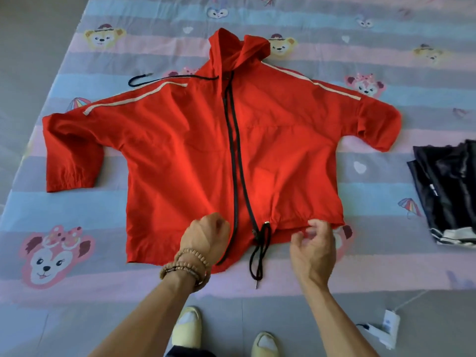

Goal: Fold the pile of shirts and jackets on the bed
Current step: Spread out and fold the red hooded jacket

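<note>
Slippered feet [189,327] stand at the bed's near edge, just below the red jacket's hem. Both hands work that hem. On the near side of the zip, the left hand [206,234], with bead bracelets [186,267] at the wrist, is fisted on the red jacket [180,140], bunching cloth of the left front panel just beside the black zip [237,161]. Across the zip, the right hand [313,244] has its fingers curled at the hem edge; they seem to pinch it, though motion blur leaves the grip itself unclear. A black hem drawstring [258,253] hangs loose between the two hands.

Laid front-up in the middle of the bed [85,217], the jacket has its hood [237,50] at the far end and both sleeves spread out to the sides. Another drawstring end [144,78] trails out beside the hood. Well off to the jacket's right lies a dark garment [448,191], which looks already folded.

By my judgement this is the smoothing and squaring stage: the fronts are being pulled straight at the hem before any fold. The next move calls for tucking the loose cords in, then bringing a sleeve and side panel across toward the zip.
</note>
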Demonstrator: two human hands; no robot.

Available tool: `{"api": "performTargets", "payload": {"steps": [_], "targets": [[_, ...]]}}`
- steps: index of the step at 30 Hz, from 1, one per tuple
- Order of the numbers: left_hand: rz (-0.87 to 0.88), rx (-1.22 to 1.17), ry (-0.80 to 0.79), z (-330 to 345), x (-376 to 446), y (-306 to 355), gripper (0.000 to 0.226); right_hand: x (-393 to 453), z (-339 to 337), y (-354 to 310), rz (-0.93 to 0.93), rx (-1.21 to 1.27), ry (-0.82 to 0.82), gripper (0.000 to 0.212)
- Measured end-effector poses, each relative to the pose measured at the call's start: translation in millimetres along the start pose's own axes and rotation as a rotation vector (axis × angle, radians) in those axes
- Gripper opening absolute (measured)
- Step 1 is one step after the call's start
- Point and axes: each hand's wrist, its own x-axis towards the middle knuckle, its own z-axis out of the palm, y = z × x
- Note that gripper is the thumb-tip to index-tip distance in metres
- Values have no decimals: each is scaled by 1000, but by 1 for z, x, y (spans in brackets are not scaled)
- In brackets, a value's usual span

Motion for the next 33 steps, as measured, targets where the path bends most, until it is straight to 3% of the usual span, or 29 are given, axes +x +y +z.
{"api": "performTargets", "payload": {"steps": [2,5,7,10,14,17,19,22,25,28,30,33], "targets": [[-131,-144,-62,29,8,35,28,33,-16,37,89,-77,14,53],[-298,-410,-80,55,21,69,35,71,-28,65,216,4,-176,73],[-304,-509,-59,64,26,81,23,92,-24,68,195,31,-246,61],[-315,-529,87,66,29,88,16,113,-18,51,239,134,-274,10],[-328,-432,328,52,19,67,9,109,-42,57,213,242,-192,1],[-316,-141,207,65,0,51,20,83,-64,89,45,-45,-288,20],[-309,-82,144,79,-6,46,23,74,-65,102,-38,-195,-337,32],[-285,-87,236,81,-6,41,26,66,-61,106,-329,-277,-232,52],[-249,-35,233,71,-10,34,33,56,-62,117,-445,-407,-299,41],[-63,-48,253,60,-27,25,22,54,-66,109,-412,-471,-288,46],[62,-41,372,48,-44,8,21,39,-65,89,-569,-472,-242,58],[199,227,386,34,-70,-40,52,-4,-44,60,-905,-423,-382,57]]}}
